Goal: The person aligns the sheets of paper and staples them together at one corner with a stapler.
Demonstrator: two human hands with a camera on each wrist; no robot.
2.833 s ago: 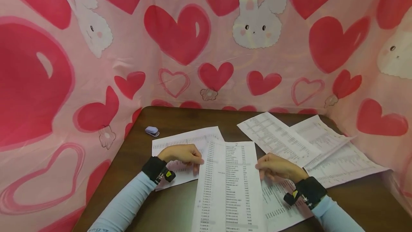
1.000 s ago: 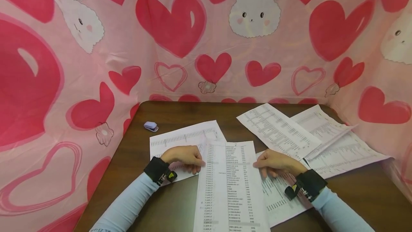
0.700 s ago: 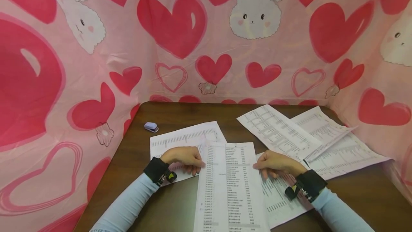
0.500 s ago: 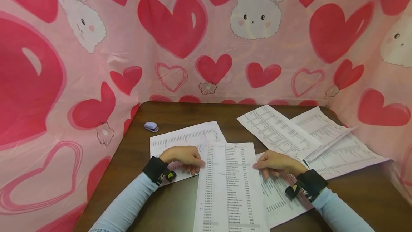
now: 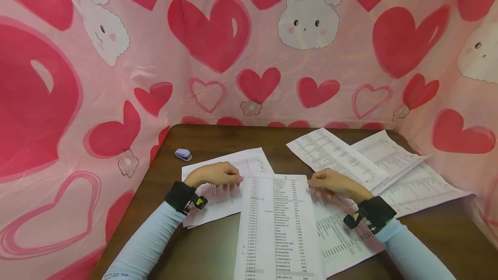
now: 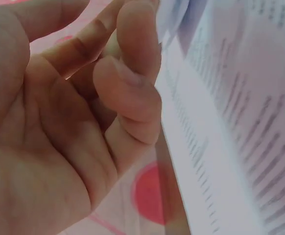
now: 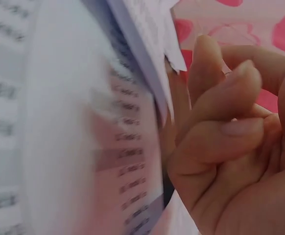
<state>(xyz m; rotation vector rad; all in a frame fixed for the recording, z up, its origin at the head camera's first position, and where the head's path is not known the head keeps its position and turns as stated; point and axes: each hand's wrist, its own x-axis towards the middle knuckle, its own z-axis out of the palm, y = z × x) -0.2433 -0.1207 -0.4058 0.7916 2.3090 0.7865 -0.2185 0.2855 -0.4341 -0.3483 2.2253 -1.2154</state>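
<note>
A long printed sheet (image 5: pixel 278 228), covered in rows of small text, lies in front of me with its near end out of view. The fingertips of my left hand (image 5: pixel 214 174) are at its upper left edge. At the upper right edge is my right hand (image 5: pixel 334 182), its tips close to the paper. Both wrist views show bent outer fingers beside the sheet; whether thumb and index pinch the paper stays hidden. More printed sheets lie under each hand: a left sheet (image 5: pixel 221 208) and a right sheet (image 5: pixel 338 245) partly beneath the long one.
A small lilac stapler (image 5: pixel 183 154) stands on the brown table (image 5: pixel 233 137) at the back left. Several printed papers (image 5: pixel 338 154) overlap at the back right, one reaching the table's right side. Pink heart-patterned cloth (image 5: pixel 218 33) walls in the back and sides.
Both hands have moved away from me along the long sheet's side edges, closer to its top corners. The sheet itself has hardly shifted; the stapler and other papers stay put.
</note>
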